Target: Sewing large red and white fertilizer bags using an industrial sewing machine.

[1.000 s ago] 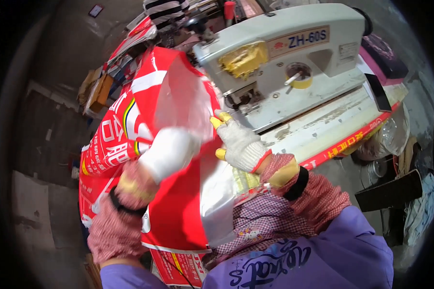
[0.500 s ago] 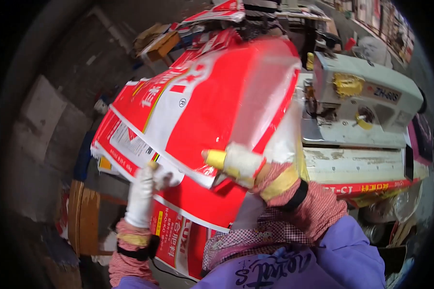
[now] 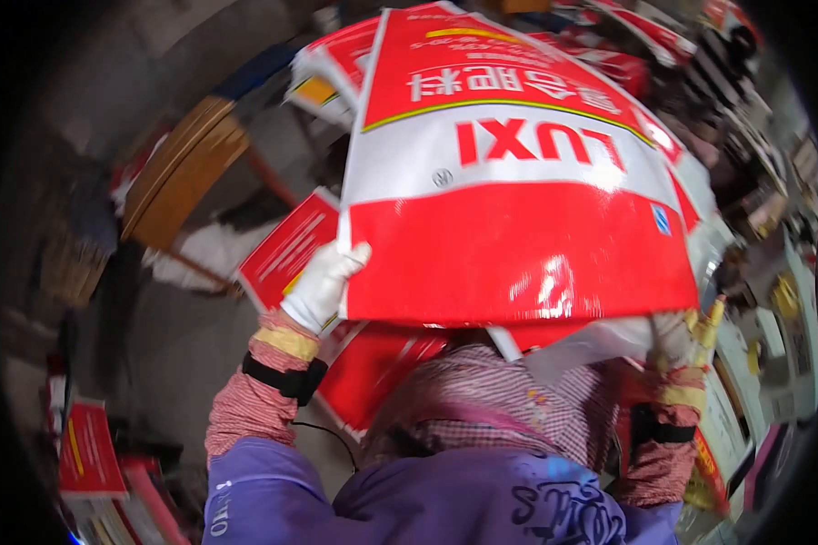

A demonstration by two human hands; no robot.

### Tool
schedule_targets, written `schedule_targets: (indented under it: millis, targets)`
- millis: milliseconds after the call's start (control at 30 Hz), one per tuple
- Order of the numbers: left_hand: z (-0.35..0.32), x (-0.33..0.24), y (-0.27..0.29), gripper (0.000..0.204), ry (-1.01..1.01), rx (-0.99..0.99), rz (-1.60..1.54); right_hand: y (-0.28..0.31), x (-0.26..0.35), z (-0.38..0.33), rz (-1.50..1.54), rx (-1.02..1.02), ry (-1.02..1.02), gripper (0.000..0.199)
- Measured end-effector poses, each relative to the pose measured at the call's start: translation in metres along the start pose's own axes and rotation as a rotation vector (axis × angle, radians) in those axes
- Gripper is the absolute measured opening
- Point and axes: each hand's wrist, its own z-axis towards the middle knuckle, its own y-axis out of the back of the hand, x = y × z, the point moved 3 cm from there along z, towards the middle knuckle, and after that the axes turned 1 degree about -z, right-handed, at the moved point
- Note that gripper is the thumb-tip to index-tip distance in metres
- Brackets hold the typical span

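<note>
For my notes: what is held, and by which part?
The sack: left hand grips its left edge; right hand is at its near right corner, grip unclear.

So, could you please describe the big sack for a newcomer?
From the purple top at the lower edge, look up past the apron. The sack spans between the left hand, gripping its left edge, and the right hand, at its lower right corner. Unlike the red bags around it, it fully shows a white band with red letters.
</note>
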Motion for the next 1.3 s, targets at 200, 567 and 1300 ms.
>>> schedule_targets:
  millis: [200, 567, 1300]
  targets:
    - [-0.107, 0.156, 0.068, 0.029, 0.268, -0.652, 0.259, 0.037, -0.06, 0.02, -1.155, -0.031, 0.31, 0.047]
    - [-0.23, 0.3, 0.139, 0.024, 0.612, -1.061, 0.835, 0.059, -0.317, 0.057, -1.395, -0.254, -0.651, 0.031]
    - [-0.237, 0.398, 0.226, 0.041, 0.482, -1.158, 0.501, 0.001, -0.295, 0.041, -0.42, -0.221, -0.791, 0.033]
